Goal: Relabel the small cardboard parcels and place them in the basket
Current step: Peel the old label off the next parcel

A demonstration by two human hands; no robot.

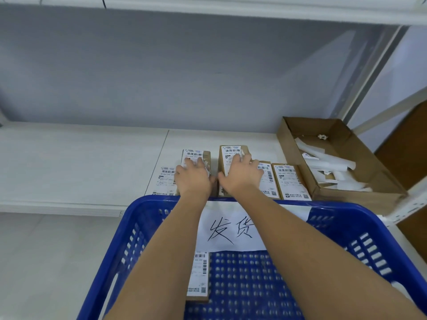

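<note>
Several small cardboard parcels with white barcode labels lie in a row on the white shelf (92, 158). My left hand (193, 179) lies on top of the left parcel (196, 154), its fingers pressing on the label. My right hand (240, 175) holds the neighbouring parcel (232, 152), thumb on its left side and fingers spread over the top. Two more parcels (269, 181) (291, 181) lie to the right. A loose label sheet (165, 181) lies flat just left of my left hand. Below my arms the blue basket (369, 227) holds one labelled parcel (198, 276).
A white paper sign (231, 229) with handwritten characters hangs on the basket's far wall. An open cardboard box (286, 139) with white backing strips stands at the right end of the shelf. The rack's upright post (360, 88) rises behind it. Another shelf board runs overhead.
</note>
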